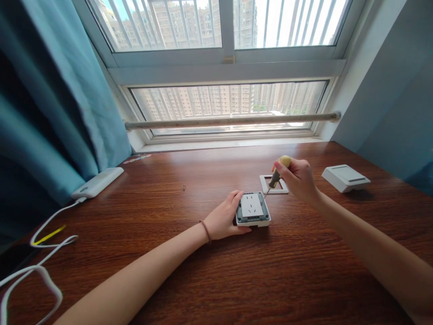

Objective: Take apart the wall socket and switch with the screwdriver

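A wall socket [252, 205] with a white face and grey frame sits in a white box on the wooden table. My left hand [223, 217] grips it from the left side, fingers at the far edge and thumb along the near edge. In my right hand [299, 177] is a screwdriver [279, 171] with a yellow and grey handle, held tilted. Its thin tip points down at the right side of the socket's grey frame; whether it sits in a screw is too small to tell. Behind the socket lies a white cover frame [287, 190], partly hidden by the screwdriver.
On the right stands a white box with a flat switch-like plate [345, 176]. A small screw [184, 188] lies left of the hands. At far left are a white power strip [98, 183], its cable [43, 266] and a yellow strip [50, 235]. A window and rail [233, 121] stand behind.
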Demonstrator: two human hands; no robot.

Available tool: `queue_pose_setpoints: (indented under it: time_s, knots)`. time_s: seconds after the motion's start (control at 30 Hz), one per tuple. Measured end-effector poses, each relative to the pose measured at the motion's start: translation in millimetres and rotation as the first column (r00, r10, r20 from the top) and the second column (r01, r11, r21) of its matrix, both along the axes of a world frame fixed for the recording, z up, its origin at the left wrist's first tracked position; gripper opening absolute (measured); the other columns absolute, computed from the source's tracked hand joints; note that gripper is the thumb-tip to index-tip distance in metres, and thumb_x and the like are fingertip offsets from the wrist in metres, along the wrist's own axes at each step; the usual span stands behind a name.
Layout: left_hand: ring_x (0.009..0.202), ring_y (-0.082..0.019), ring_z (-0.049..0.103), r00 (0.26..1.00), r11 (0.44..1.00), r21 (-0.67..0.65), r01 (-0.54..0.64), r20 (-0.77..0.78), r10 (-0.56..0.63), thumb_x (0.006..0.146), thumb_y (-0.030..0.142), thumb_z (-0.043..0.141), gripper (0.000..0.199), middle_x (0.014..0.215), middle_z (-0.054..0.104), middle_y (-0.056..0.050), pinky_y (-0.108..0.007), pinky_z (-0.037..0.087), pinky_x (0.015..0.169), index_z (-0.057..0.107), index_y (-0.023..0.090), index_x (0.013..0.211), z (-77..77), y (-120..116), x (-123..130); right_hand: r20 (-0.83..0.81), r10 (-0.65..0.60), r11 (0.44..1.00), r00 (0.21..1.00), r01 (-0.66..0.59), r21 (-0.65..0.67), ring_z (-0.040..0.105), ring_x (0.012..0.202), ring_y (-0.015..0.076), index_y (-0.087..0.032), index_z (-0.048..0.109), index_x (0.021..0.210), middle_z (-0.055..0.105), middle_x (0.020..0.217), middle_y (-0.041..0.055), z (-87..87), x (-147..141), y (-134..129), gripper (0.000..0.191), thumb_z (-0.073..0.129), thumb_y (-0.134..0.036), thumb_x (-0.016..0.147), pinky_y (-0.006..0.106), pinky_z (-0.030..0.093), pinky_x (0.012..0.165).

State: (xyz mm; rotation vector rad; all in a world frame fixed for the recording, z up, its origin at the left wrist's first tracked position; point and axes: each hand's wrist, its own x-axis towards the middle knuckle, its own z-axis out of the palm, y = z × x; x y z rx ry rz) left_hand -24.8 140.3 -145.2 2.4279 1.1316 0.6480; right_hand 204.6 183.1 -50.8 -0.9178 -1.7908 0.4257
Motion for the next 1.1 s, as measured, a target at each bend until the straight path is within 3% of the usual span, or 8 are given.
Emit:
queue_pose_setpoints:
  time_s: [0.23, 0.37, 0.43, 0.5, 0.6, 0.77, 1.1]
  knots:
    - [0.127, -0.031, 0.034, 1.000, 1.000, -0.030, 0.001, -0.004, -0.001, 0.062, 0.054, 0.068, 0.101, 0.138, 0.025, -0.016, -0.043, 0.031, 0.108, 0.014, 0.016, 0.139, 4.3, -1, 1, 0.120, 0.036, 0.999, 0.992, -0.036, 0.003, 0.046, 0.046, 0.0089, -0.016, 0.056, 0.060, 0.054, 0.051, -0.0011, 8.1, 1, 0, 0.035, 0.050, -0.042, 0.084, 0.022, 0.035, 0.046]
    - [0.127, -0.032, 0.034, 1.000, 1.000, -0.028, -0.001, -0.006, 0.001, 0.062, 0.055, 0.068, 0.101, 0.139, 0.025, -0.017, -0.043, 0.031, 0.107, 0.015, 0.016, 0.139, 3.4, -1, 1, 0.177, 0.124, 0.992, 0.976, -0.117, -0.052, 0.055, 0.058, 0.0117, -0.015, 0.061, 0.070, 0.060, 0.064, 0.0015, 18.6, 6, 3, 0.029, 0.053, -0.040, 0.082, 0.024, 0.044, 0.055]
    - [0.126, -0.032, 0.035, 1.000, 1.000, -0.028, -0.002, 0.005, 0.003, 0.061, 0.054, 0.069, 0.101, 0.138, 0.026, -0.017, -0.044, 0.032, 0.106, 0.016, 0.017, 0.139, 2.6, -1, 0, 0.084, 0.206, 0.970, 0.975, -0.192, -0.146, 0.060, 0.062, 0.0135, -0.015, 0.062, 0.082, 0.063, 0.068, 0.0017, 20.9, 8, 4, 0.025, 0.060, -0.039, 0.077, 0.027, 0.049, 0.058]
    - [0.125, -0.032, 0.036, 1.000, 1.000, -0.026, -0.002, 0.013, 0.003, 0.061, 0.055, 0.069, 0.101, 0.138, 0.026, -0.016, -0.044, 0.032, 0.106, 0.016, 0.018, 0.139, 2.1, -1, 0, -0.083, 0.264, 0.937, 0.961, -0.276, -0.213, 0.064, 0.067, 0.0161, -0.017, 0.060, 0.092, 0.066, 0.073, 0.0021, 19.9, 8, 6, 0.032, 0.069, -0.037, 0.069, 0.031, 0.054, 0.063]
    - [0.124, -0.032, 0.036, 1.000, 1.000, -0.025, -0.004, 0.005, 0.004, 0.061, 0.056, 0.068, 0.102, 0.138, 0.026, -0.017, -0.044, 0.033, 0.106, 0.016, 0.018, 0.139, 2.0, -1, 0, -0.248, 0.301, 0.907, 0.921, -0.357, -0.224, 0.067, 0.074, 0.0182, -0.018, 0.058, 0.099, 0.069, 0.080, 0.0039, 16.0, 6, 8, 0.037, 0.071, -0.034, 0.068, 0.036, 0.056, 0.070]
    - [0.124, -0.033, 0.037, 1.000, 1.000, -0.021, -0.004, 0.013, 0.004, 0.060, 0.054, 0.069, 0.101, 0.137, 0.027, -0.016, -0.044, 0.033, 0.106, 0.016, 0.018, 0.139, 2.1, -1, 1, -0.201, 0.298, 0.921, 0.933, -0.336, -0.195, 0.067, 0.077, 0.0188, -0.017, 0.057, 0.106, 0.068, 0.085, 0.0060, 16.4, 5, 5, 0.036, 0.065, -0.035, 0.075, 0.038, 0.057, 0.072]
    - [0.124, -0.032, 0.037, 1.000, 1.000, -0.020, -0.008, -0.004, 0.008, 0.060, 0.057, 0.068, 0.102, 0.137, 0.026, -0.016, -0.043, 0.033, 0.106, 0.016, 0.017, 0.139, 2.4, -1, 1, -0.186, 0.302, 0.921, 0.935, -0.336, -0.194, 0.067, 0.077, 0.0178, -0.017, 0.057, 0.102, 0.068, 0.085, 0.0056, 13.8, 6, 5, 0.028, 0.062, -0.030, 0.078, 0.035, 0.058, 0.070]
